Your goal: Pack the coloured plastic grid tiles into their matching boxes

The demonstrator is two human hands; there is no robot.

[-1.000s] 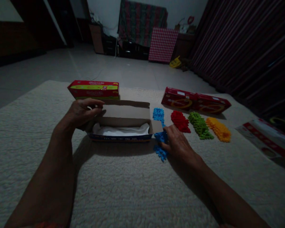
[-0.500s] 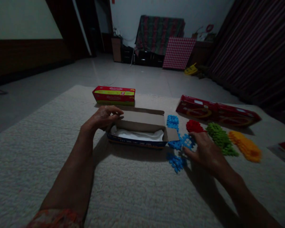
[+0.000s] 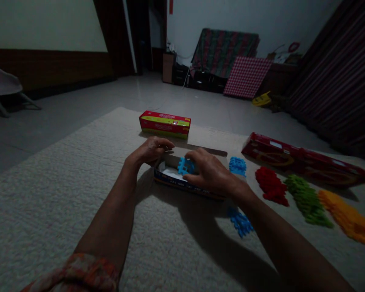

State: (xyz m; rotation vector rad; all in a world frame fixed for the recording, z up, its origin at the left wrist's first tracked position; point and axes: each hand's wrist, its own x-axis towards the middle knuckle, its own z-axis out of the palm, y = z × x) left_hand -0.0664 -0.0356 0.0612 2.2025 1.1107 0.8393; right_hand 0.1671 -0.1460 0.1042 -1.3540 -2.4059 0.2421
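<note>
An open cardboard box [image 3: 170,181] with a dark blue front and white lining stands on the mat in front of me. At its back left corner my left hand [image 3: 152,151] grips the raised lid edge. My right hand [image 3: 208,170] is over the box opening, its thumb and fingers closed around blue interlocking plastic pieces [image 3: 185,166]. More blue pieces [image 3: 237,165] lie to the right of the box, and another blue cluster [image 3: 241,222] is nearer to me, partly behind my right forearm. The box's right end is hidden by my right hand.
Red pieces [image 3: 270,185], green pieces [image 3: 307,200] and orange pieces [image 3: 346,216] lie in rows on the right. A red and yellow-green box [image 3: 164,124] stands behind the open box. Long dark red boxes [image 3: 304,159] are at the back right of the pale mat [image 3: 63,170].
My right hand has moved left from the blue pile to above the box, carrying blue pieces. My left hand stays on the box. The view has shifted left.
</note>
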